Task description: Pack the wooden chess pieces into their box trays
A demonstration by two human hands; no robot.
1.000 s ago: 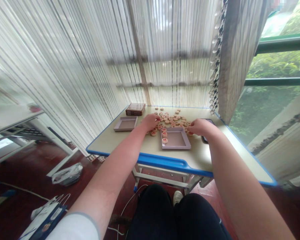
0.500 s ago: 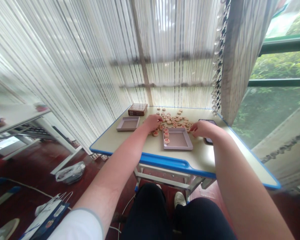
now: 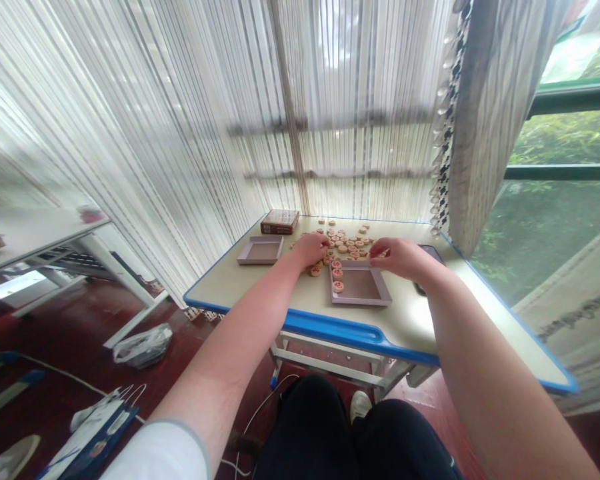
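While the left hand (image 3: 311,249) dips its bent fingers into the left side of the loose round pieces (image 3: 343,249), the right hand (image 3: 397,258) is curled above the far right corner of the near tray (image 3: 363,303). I cannot tell from here whether either grip has a piece in it. Three red-marked pieces (image 3: 337,274) line the tray's left wall; the loose ones spread beyond its far side on the bench (image 3: 230,287). Farther left sit a second tray (image 3: 263,251) and a brown box (image 3: 280,221).

both arms (image 3: 245,327) stretch forward, fingers (image 3: 322,241) bent inward.
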